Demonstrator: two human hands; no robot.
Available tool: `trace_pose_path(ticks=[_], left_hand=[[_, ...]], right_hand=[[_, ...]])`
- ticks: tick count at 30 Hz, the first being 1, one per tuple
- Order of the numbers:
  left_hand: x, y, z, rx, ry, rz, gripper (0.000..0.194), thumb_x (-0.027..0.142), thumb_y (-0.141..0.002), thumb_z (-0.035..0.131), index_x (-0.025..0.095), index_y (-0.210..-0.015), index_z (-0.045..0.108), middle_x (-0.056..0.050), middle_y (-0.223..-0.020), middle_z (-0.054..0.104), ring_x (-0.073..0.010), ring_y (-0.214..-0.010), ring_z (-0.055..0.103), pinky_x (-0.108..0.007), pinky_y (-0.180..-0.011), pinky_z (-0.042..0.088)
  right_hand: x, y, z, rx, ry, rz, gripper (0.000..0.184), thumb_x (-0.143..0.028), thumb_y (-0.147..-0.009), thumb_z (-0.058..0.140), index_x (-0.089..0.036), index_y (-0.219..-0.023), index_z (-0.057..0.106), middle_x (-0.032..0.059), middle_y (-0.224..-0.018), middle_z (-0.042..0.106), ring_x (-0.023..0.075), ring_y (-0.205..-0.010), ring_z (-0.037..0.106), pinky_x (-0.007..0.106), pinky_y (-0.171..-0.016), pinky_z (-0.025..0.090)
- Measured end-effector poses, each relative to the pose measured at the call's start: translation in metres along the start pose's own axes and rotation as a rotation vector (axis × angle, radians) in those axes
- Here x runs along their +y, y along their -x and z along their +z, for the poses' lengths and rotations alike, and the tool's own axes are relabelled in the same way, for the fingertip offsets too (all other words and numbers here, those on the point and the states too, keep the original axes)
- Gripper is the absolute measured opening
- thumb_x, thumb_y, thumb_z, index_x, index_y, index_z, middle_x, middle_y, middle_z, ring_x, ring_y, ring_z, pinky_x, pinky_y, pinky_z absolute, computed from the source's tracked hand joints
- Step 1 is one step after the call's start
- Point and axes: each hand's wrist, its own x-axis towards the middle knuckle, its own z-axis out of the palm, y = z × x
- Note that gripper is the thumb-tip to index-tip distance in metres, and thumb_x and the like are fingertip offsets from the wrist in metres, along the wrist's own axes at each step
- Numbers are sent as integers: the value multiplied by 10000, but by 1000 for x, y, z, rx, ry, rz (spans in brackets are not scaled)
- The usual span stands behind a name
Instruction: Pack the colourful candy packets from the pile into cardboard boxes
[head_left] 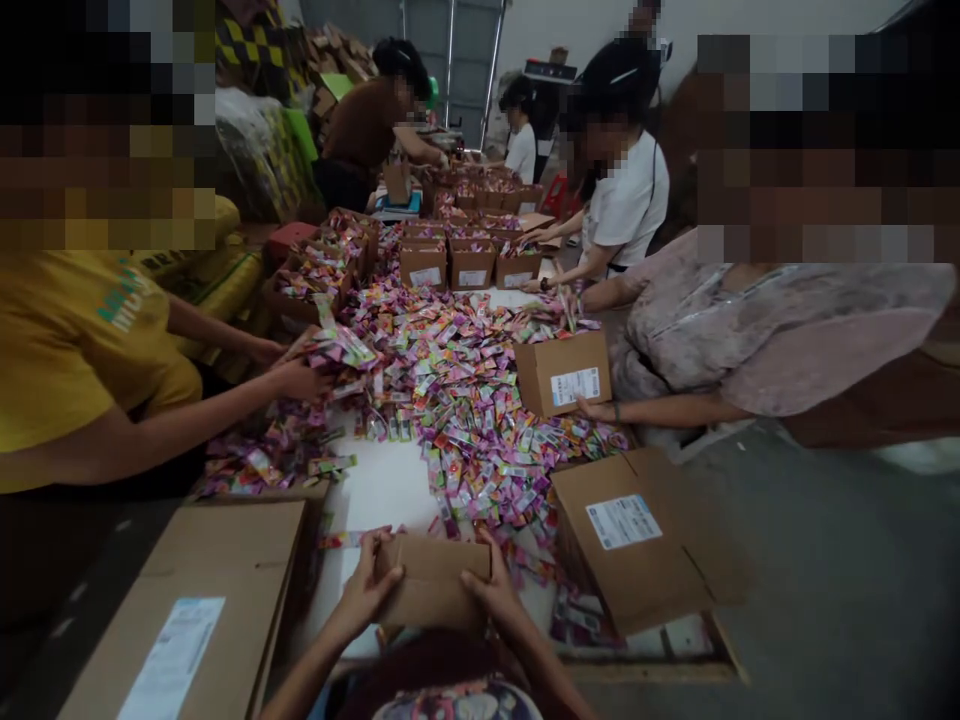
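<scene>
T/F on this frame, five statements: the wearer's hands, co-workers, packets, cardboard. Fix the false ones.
1. The left hand and right hand both hold a cardboard box. True.
2. The yellow-shirted co-worker is holding nothing. False: that person holds a bunch of packets.
3. Loose packets cover much of the white tabletop. True.
4. The co-worker in the floral top has a hand against a labelled box. True.
5. The flat cardboard at lower left bears no label. False: a white label is on it.
</scene>
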Motion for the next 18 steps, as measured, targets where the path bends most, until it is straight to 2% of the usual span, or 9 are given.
trace_pose_path(ticks=[5,7,8,9,11,13,14,16,18], left_hand=[[-6,-19,14,136,-400,81,446,232,-787,547,183,-1225,479,-146,-1256,598,-298,-1224,583,-497,-1077,441],[-1,-20,17,172,-639,115,446,171,-820,484,153,-1261,553,-184,-1284,609,-338,-1296,535,-568,-1121,367],[3,-19,16,140,-737,162,454,179,-847,475,172,-1289,579,-192,-1339,592,-361,-1367,466,-618,-1152,291],[9,-18,15,52,-805,232,465,218,-868,495,221,-1324,588,-184,-1416,553,-381,-1430,381,-664,-1169,211],[23,-17,11,-260,-848,398,557,368,-845,614,358,-1396,537,-130,-1583,384,-418,-1501,209,-733,-1160,97],[40,-19,8,-582,-833,488,790,468,-726,746,448,-1451,433,-99,-1659,186,-459,-1506,126,-771,-1132,84],[49,-21,7,-673,-845,480,888,451,-666,796,470,-1461,400,-106,-1663,134,-477,-1500,118,-784,-1119,89],[65,-25,8,-727,-917,404,1029,331,-572,853,507,-1461,365,-133,-1658,108,-503,-1485,143,-805,-1095,94],[75,-24,7,-704,-996,299,1150,205,-483,869,541,-1450,345,-161,-1647,153,-516,-1465,209,-807,-1082,116]], right_hand=[[0,-15,14,242,288,-53,452,-285,-574,666,-246,-1016,578,76,-1058,662,312,-1062,594,440,-987,458],[0,-17,17,273,341,-74,409,-280,-595,637,-243,-996,567,88,-1037,660,324,-1042,599,444,-967,459],[1,-18,18,265,350,-78,400,-279,-603,630,-244,-996,566,87,-1031,661,323,-1031,602,442,-955,463],[3,-18,18,257,354,-83,398,-275,-606,625,-247,-999,567,85,-1033,663,321,-1028,603,440,-952,463],[11,-19,16,252,349,-90,407,-267,-614,621,-248,-1019,576,82,-1058,667,315,-1048,600,440,-972,451],[18,-26,9,192,293,-75,405,-313,-644,642,-246,-1040,593,80,-1067,677,309,-1064,604,433,-979,453],[20,-33,4,165,242,-58,400,-373,-670,652,-245,-1046,602,81,-1076,679,306,-1078,605,424,-977,459],[18,-56,-8,184,178,-60,488,-537,-720,640,-242,-1107,604,93,-1167,656,300,-1171,573,408,-1010,451],[7,-93,-18,306,259,-144,704,-658,-732,614,-218,-1276,537,136,-1357,546,310,-1324,460,429,-1095,388]])
